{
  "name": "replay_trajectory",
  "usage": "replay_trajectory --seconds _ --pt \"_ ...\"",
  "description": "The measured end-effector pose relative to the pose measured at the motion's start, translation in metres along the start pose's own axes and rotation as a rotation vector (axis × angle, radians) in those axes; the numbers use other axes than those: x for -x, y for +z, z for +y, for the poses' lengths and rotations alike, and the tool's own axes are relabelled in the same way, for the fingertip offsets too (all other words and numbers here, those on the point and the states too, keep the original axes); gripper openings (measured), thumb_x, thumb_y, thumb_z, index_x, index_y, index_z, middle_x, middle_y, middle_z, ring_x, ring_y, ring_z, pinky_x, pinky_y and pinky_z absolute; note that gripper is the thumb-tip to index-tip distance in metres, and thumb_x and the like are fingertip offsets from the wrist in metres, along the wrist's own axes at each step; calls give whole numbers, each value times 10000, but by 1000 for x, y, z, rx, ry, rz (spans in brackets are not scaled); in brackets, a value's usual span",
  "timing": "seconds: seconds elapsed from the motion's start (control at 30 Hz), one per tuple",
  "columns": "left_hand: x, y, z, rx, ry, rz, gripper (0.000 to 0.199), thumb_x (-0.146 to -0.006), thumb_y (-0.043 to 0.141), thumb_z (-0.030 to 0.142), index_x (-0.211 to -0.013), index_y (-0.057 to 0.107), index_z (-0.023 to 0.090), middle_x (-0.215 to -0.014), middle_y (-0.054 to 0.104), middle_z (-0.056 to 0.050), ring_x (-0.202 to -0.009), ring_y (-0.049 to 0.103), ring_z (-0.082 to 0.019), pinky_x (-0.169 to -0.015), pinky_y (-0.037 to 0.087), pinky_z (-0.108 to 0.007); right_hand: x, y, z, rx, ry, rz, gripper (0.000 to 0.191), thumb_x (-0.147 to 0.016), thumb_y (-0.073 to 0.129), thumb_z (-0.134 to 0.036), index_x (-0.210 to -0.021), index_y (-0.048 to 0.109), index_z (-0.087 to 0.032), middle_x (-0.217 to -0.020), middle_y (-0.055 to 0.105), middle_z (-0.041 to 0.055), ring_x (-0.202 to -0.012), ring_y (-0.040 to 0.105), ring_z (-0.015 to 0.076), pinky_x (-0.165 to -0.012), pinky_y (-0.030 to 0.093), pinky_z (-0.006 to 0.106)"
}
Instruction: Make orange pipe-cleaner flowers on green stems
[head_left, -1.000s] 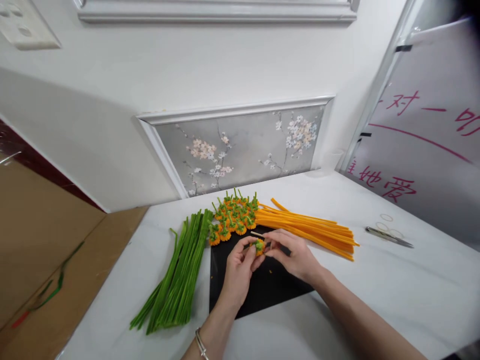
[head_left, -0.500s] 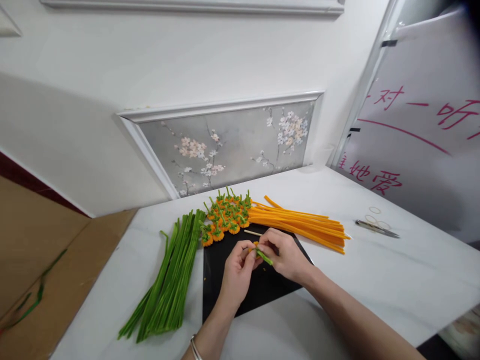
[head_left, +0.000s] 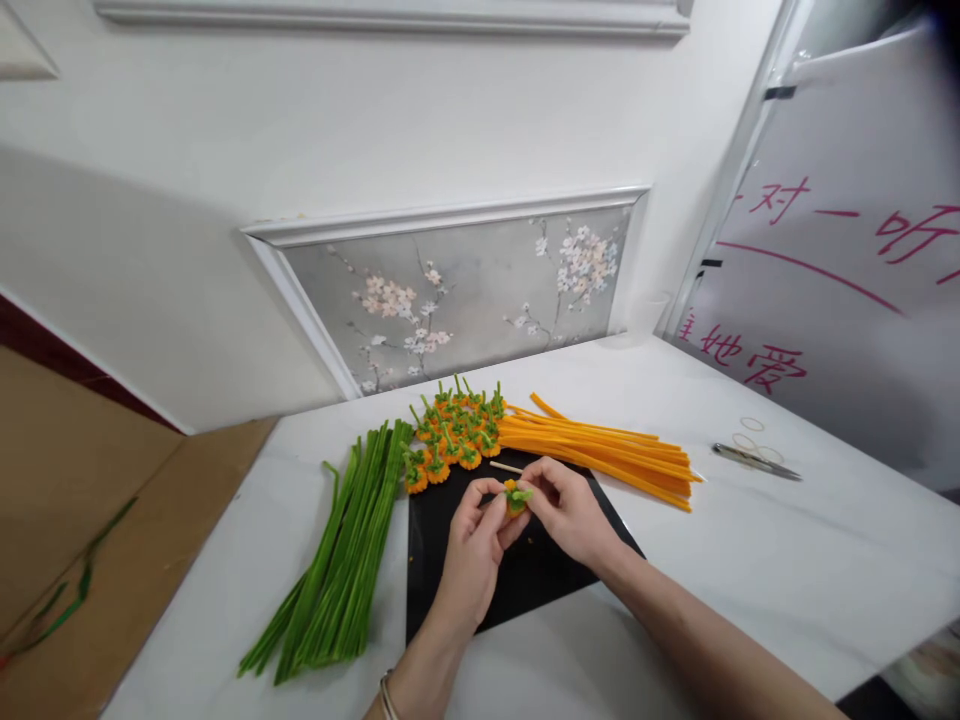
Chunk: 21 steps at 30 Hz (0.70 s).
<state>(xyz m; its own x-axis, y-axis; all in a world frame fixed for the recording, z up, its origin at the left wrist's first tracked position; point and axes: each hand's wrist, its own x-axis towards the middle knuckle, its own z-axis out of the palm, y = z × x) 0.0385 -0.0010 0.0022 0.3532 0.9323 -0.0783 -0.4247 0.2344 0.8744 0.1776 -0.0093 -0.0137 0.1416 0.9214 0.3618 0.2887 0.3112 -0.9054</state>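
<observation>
Over the black mat (head_left: pixel 450 560), my left hand (head_left: pixel 477 540) grips a small orange and green pipe-cleaner piece (head_left: pixel 516 498) from its left side. My right hand (head_left: pixel 566 508) pinches the same piece from the right, fingertips at its green part. A thin pale stick (head_left: pixel 505 467) lies just beyond the fingers, partly hidden by my right hand. Several orange pieces with green tops (head_left: pixel 454 430) stand grouped at the mat's back left. Orange pipe cleaners (head_left: pixel 600 445) lie behind my right hand, and green pipe cleaners (head_left: pixel 349 560) lie left of the mat.
Pointed tweezers (head_left: pixel 756 461) and thin rings (head_left: pixel 753 424) rest on the right of the white table (head_left: pixel 787 560). A clear cup (head_left: pixel 646 318) stands by the wall. Brown cardboard (head_left: pixel 165 560) borders the table's left side. A board with red writing (head_left: pixel 847 270) stands at the right.
The held piece has turned so its green part sits more compactly between my fingertips, rather than pointing toward the lower right. Both hands keep hold, with small finger shifts. The view has moved slightly.
</observation>
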Motion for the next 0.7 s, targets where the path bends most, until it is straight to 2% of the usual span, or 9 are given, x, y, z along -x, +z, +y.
replay_trajectory --seconds 0.07,0.17,0.33,0.53,0.7 --pt "0 0 3 38 -29 7 151 -842 653 281 -865 541 183 -887 704 -16 -894 679 -137 -861 525 -273 -1 -4 3 -74 14 -14 152 -895 515 -309 -824 570 -187 -695 580 -3 -602 552 133 -572 457 248" --pt "0 0 6 67 -46 8 190 -850 638 337 -874 533 181 -917 708 -31 -905 686 -157 -864 527 -289 -3 -12 4 -102 -68 -44 150 -917 495 -298 -925 597 -188 -822 624 27 -675 610 143 -646 498 270" --pt "2 -3 5 -13 8 -42 227 -797 708 241 -922 525 192 -889 712 -6 -854 682 -118 -863 525 -260 -3 -18 -3 73 -264 -110 207 -842 623 -243 -1045 633 -208 -952 611 54 -593 519 106 -534 464 237" --pt "-2 -7 -2 -170 40 -78 241 -827 674 284 -984 509 204 -920 712 -7 -908 682 -137 -909 521 -293 -1 -17 -4 145 -288 -125 162 -839 589 -164 -971 670 -209 -958 609 60 -620 540 111 -526 463 229" --pt "-3 -11 -6 -261 72 -47 243 -850 636 331 -1013 519 196 -975 700 -29 -946 676 -154 -912 533 -305 -2 -18 -4 154 -296 -127 173 -855 555 -147 -977 664 -205 -970 616 70 -707 597 138 -564 492 239"
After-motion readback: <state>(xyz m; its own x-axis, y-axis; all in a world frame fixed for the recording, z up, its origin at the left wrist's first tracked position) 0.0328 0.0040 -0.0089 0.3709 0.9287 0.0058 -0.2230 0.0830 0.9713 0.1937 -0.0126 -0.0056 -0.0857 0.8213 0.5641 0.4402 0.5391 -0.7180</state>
